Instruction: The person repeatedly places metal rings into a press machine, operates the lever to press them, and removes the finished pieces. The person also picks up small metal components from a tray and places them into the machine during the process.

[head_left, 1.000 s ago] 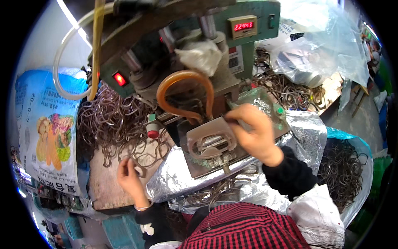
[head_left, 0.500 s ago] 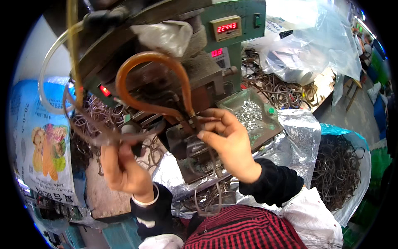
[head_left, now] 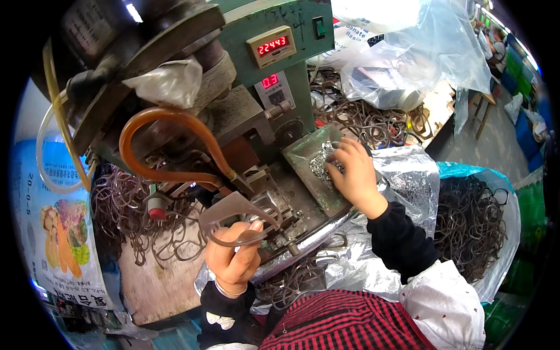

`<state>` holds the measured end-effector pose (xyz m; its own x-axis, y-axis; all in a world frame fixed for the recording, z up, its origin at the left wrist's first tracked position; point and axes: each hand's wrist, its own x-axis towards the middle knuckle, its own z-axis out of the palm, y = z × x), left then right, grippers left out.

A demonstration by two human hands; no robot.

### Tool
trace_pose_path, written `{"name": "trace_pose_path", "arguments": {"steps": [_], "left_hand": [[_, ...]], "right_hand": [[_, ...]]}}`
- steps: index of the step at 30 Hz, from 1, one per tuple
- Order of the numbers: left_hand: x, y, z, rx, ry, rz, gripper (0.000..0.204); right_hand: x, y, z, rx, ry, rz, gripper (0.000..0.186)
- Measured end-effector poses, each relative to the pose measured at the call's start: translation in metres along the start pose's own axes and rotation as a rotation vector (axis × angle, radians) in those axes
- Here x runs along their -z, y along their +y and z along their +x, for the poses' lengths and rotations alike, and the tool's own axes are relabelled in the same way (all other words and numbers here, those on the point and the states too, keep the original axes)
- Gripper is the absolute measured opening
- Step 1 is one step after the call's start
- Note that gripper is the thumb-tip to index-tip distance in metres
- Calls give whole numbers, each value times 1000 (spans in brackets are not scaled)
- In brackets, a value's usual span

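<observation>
My left hand (head_left: 234, 262) is closed on a brownish, translucent rubber-like strip (head_left: 224, 211), which curves in a loop above the fingers, in front of the machine's working area (head_left: 269, 205). My right hand (head_left: 359, 181) reaches over a green-edged metal tray (head_left: 303, 156). Its fingers are bent down into a heap of small shiny metal pieces (head_left: 321, 165). Thumb and fingertips are close together there, and whatever lies between them is too small to make out.
A thick orange hose (head_left: 131, 140) arches from the green machine (head_left: 239, 61), beside a red-capped button (head_left: 156, 208). Dark strips heap behind the tray (head_left: 373, 119), at the left (head_left: 119, 198) and in a blue-rimmed bag (head_left: 469, 233). Silver foil (head_left: 408, 175) covers the right edge.
My right hand has gone from the machine's working area to the metal pieces in the tray. My left hand has shifted right, still holding the strip. The whole view has also shifted.
</observation>
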<state>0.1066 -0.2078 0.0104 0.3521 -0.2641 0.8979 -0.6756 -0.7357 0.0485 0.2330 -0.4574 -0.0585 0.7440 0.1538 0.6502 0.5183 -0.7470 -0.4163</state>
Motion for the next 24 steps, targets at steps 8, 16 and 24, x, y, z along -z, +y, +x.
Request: {"name": "trace_pose_path", "arguments": {"steps": [8,16,24], "left_hand": [[5,1,8,-5,-64,19,37],[29,50,-36,314,-56,195,37],[190,-80,-81,864,309,720,18]], "right_hand": [[-12,-8,7,192,-101,12,20],[-14,2,23,113,-48,92,15],[-6,-15,13,-78,-1,352,12]]}}
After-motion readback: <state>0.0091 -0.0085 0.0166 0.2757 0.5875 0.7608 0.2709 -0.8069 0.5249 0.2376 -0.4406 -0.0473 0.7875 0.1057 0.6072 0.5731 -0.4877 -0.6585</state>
